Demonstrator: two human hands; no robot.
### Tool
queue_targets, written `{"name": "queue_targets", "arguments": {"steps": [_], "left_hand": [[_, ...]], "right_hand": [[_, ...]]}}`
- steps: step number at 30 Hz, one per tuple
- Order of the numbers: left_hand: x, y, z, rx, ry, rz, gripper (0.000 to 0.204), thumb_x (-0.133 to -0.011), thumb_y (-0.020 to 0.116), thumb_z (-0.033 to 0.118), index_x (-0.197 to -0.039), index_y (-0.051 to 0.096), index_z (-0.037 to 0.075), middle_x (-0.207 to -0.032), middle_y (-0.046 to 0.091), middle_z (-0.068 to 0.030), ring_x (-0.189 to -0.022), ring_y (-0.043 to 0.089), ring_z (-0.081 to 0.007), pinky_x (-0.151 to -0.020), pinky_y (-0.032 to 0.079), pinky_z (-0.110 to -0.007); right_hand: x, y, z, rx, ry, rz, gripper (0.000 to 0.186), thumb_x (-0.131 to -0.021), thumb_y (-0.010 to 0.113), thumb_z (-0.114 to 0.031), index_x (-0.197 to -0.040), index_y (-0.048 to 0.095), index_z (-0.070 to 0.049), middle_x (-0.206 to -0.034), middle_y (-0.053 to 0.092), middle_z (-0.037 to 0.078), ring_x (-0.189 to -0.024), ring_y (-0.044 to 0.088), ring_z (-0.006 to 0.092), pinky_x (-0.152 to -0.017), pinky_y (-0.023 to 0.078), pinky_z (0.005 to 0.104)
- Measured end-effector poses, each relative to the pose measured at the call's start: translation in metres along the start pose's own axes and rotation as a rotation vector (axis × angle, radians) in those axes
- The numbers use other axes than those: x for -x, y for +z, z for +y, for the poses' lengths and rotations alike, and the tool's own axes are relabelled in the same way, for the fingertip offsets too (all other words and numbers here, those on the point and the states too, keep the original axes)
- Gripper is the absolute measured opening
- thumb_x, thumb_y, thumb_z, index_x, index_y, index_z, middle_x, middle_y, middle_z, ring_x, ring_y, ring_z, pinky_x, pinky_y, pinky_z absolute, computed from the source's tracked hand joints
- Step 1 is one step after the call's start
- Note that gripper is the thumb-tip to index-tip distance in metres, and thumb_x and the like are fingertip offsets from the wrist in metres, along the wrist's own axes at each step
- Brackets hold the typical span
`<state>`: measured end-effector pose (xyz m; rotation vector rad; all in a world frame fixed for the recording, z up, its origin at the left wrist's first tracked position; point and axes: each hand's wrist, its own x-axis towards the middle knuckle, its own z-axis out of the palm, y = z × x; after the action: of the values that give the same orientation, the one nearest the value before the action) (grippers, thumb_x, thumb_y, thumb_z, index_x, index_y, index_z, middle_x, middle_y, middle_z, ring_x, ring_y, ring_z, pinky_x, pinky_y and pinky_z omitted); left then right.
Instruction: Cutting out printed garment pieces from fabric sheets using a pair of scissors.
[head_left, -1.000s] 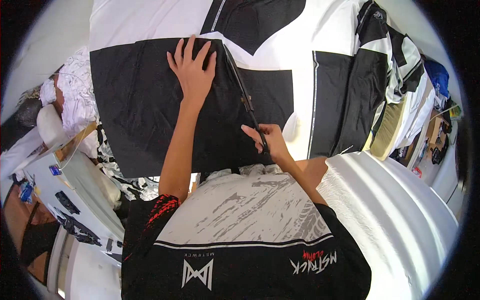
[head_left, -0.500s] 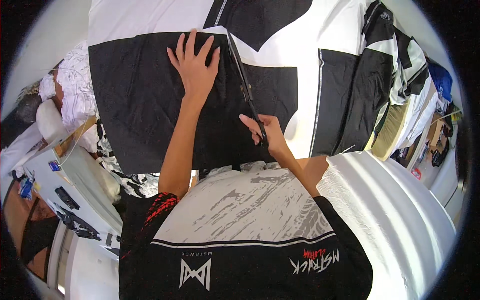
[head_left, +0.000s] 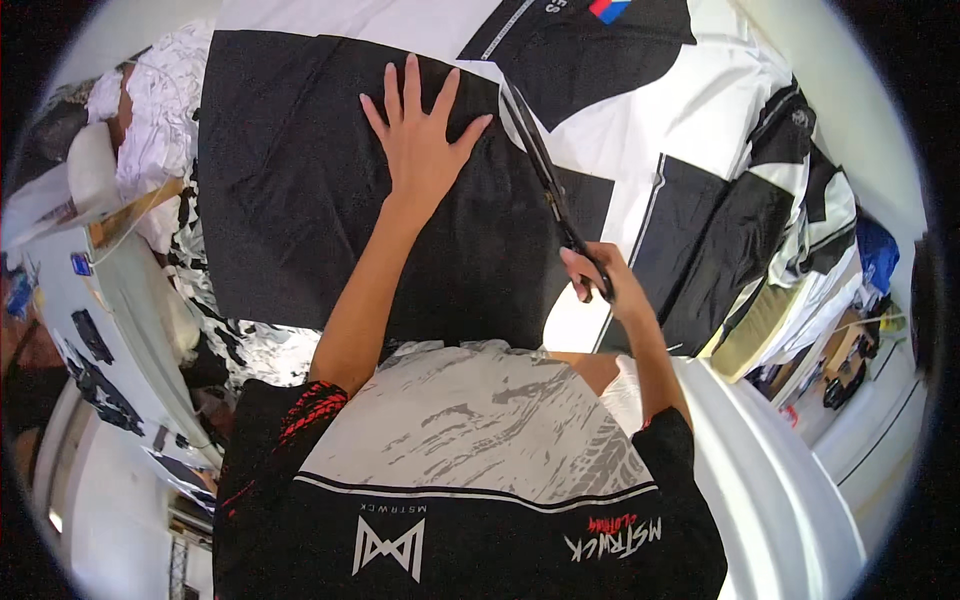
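My left hand (head_left: 420, 145) lies flat with spread fingers on a large black fabric panel (head_left: 290, 190), its fingertips near the panel's far edge. My right hand (head_left: 610, 282) is closed round the handles of long dark scissors (head_left: 548, 178). The blades reach away from me along the right part of the black panel. Their tips are near the white strip between this panel and another black printed piece (head_left: 590, 60). How far apart the blades stand is hard to tell.
White fabric (head_left: 640, 120) surrounds the black shapes. Farther right lie a black striped piece (head_left: 690, 200) and piled black-and-white fabric (head_left: 800, 170). Heaped white scraps (head_left: 160, 120) and a pale cabinet-like surface (head_left: 120, 320) are at left. White cloth (head_left: 780, 470) hangs at lower right.
The whole view has shifted and turned slightly, so fabric and both hands appear farther right. My left hand stays flat on the panel, and the right still holds the scissors at much the same spot.
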<state>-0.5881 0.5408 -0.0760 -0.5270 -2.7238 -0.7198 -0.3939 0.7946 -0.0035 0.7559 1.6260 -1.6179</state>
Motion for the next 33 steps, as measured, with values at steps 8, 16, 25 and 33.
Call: {"name": "queue_targets", "arguments": {"steps": [8, 16, 25, 33], "left_hand": [[-0.001, -0.012, -0.016, -0.007, -0.06, -0.063, 0.073, -0.09, 0.079, 0.059, -0.151, 0.062, 0.024, -0.171, 0.035, -0.019, -0.16, 0.025, -0.0446, -0.122, 0.009, -0.078], [0.0, -0.021, -0.017, 0.01, -0.089, -0.041, 0.069, -0.089, 0.077, 0.06, -0.146, 0.067, 0.022, -0.169, 0.038, -0.0161, -0.159, 0.028, -0.0416, -0.123, 0.011, -0.075], [0.0, -0.023, -0.028, 0.009, -0.066, -0.004, 0.069, -0.088, 0.078, 0.061, -0.145, 0.068, 0.024, -0.169, 0.04, -0.0151, -0.158, 0.031, -0.0405, -0.123, 0.013, -0.074], [-0.001, -0.023, -0.034, -0.007, -0.068, -0.013, 0.068, -0.087, 0.079, 0.06, -0.144, 0.069, 0.024, -0.169, 0.041, -0.014, -0.158, 0.032, -0.0405, -0.124, 0.013, -0.073]], "right_hand": [[-0.036, -0.061, -0.085, 0.446, 0.013, -0.113, 0.049, -0.102, 0.074, -0.04, -0.067, 0.055, -0.011, -0.058, 0.053, -0.003, -0.053, 0.049, 0.0071, -0.052, 0.036, 0.0277], [-0.058, -0.085, -0.117, 0.614, 0.029, -0.201, 0.038, -0.101, 0.074, -0.032, -0.073, 0.057, -0.012, -0.059, 0.051, -0.006, -0.053, 0.05, 0.0053, -0.052, 0.038, 0.0251], [-0.074, -0.078, -0.135, 0.699, -0.014, -0.209, 0.035, -0.098, 0.078, -0.028, -0.075, 0.057, -0.011, -0.06, 0.048, -0.007, -0.054, 0.046, 0.0043, -0.052, 0.034, 0.0254], [-0.081, -0.073, -0.143, 0.763, -0.01, -0.153, 0.04, -0.095, 0.083, -0.031, -0.072, 0.057, -0.012, -0.058, 0.046, -0.008, -0.053, 0.042, 0.0046, -0.052, 0.03, 0.0263]]}}
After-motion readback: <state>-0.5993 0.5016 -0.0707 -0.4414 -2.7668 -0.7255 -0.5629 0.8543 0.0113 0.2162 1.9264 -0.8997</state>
